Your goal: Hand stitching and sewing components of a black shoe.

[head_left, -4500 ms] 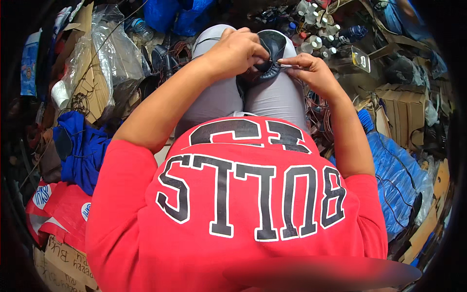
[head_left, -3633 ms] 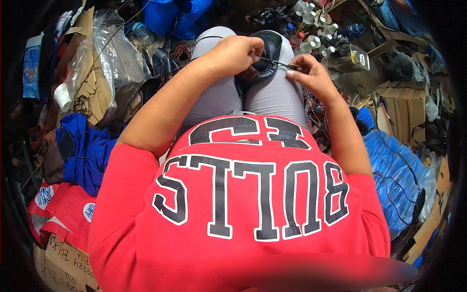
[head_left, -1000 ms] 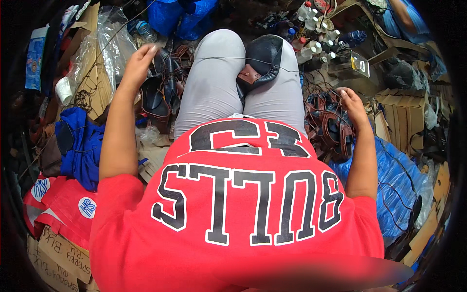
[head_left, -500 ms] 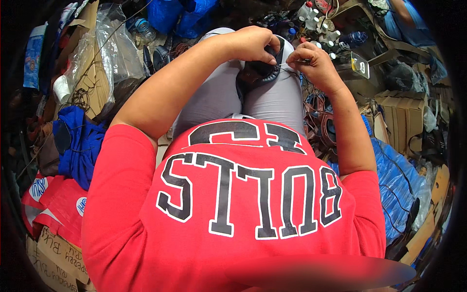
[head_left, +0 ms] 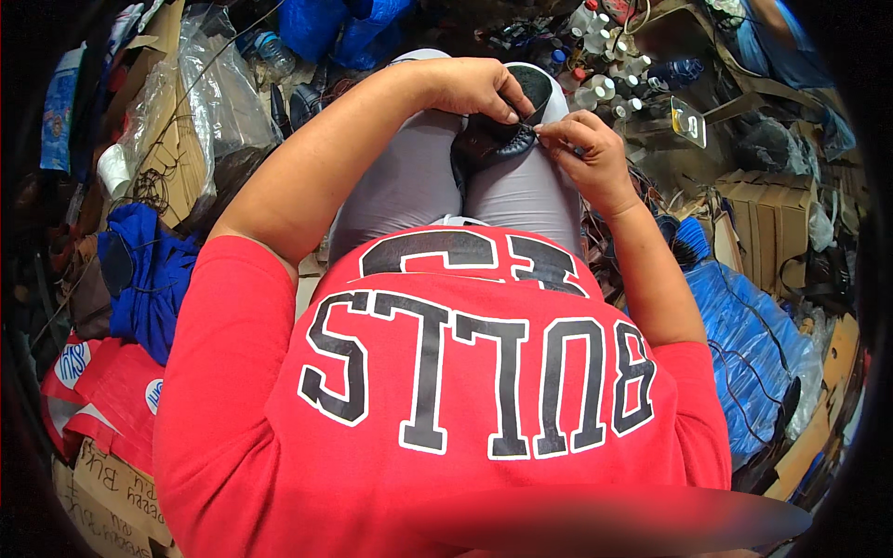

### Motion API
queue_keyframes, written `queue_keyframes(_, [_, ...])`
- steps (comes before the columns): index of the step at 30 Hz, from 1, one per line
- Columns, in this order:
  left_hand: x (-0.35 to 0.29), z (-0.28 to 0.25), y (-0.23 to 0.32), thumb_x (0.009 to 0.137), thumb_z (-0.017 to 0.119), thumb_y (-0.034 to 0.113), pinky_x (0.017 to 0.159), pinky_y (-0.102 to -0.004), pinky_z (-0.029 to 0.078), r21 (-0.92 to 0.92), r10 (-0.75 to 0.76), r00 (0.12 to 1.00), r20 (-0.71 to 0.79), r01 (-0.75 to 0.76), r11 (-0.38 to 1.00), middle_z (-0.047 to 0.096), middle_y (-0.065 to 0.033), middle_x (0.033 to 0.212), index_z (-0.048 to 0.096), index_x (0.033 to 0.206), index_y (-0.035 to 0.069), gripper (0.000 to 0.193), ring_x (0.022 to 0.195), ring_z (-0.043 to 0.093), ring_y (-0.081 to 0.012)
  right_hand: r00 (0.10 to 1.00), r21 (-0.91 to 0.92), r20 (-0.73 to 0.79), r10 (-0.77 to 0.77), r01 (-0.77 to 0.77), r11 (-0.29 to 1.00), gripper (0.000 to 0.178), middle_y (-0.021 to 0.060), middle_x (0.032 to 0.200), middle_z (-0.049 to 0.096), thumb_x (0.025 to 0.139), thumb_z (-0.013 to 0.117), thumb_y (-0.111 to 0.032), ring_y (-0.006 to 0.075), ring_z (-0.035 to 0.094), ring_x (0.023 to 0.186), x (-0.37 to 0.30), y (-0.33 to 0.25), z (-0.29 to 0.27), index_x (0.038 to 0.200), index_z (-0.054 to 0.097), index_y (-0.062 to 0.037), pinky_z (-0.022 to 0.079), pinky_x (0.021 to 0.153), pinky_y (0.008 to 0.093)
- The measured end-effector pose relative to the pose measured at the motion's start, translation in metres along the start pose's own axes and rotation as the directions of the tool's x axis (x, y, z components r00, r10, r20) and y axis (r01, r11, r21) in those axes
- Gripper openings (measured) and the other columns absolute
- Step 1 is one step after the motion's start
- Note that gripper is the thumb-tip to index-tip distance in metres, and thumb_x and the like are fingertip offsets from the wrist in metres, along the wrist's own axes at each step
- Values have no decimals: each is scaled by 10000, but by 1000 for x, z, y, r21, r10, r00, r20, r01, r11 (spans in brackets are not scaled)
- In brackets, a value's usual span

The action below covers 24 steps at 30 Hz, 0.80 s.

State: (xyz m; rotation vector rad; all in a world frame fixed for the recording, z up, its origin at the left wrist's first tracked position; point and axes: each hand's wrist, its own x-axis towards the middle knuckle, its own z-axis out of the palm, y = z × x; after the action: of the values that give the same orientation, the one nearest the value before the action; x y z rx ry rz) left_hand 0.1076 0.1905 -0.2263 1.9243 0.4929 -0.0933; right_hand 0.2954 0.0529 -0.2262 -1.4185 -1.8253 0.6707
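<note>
A black leather shoe (head_left: 498,139) with a gathered, stitched-looking edge rests between my thighs. My left hand (head_left: 479,88) reaches over it from the left, thumb and fingers closed on its upper rim near the dark opening (head_left: 534,86). On the other side, my right hand (head_left: 588,153) has its thumb and forefinger pinched right at the shoe's puckered edge. Whatever sits between those fingertips is too small to make out. The fingertips of both hands are close together, and part of the shoe is hidden beneath my left hand.
Several small bottles (head_left: 595,88) stand beyond my right hand. Cardboard boxes (head_left: 758,219) and a blue plastic-wrapped bundle (head_left: 739,344) lie at the right. Clear plastic sheeting (head_left: 219,102), a blue cloth (head_left: 153,270) and a red bag (head_left: 116,395) crowd the left side.
My right hand has moved left and slightly down, onto the shoe's edge; a thin pale strand seen between the hands before no longer shows. My left hand has shifted slightly left on the shoe.
</note>
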Motion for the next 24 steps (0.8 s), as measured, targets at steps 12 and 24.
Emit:
queue_keyframes(12, [12,-2,1,669,712,62,819,-339,462,279,128,989,-79,-101,955,615,-133,982,657,1018,67,353,943,588,-277,938,-572,345,39,178,801,160,109,839,568,732,546,-31,317,588,793,41,-32,-5,801,671,-103,463,694,397])
queue_keyframes(24, [-95,10,-12,785,673,200,743,-335,474,316,42,955,-293,56,947,613,-139,821,640,982,29,263,800,613,-253,977,-10,212,25,-24,1000,255,40,862,562,765,703,-250,145,507,783,2,25,-17,919,627,-61,413,705,264])
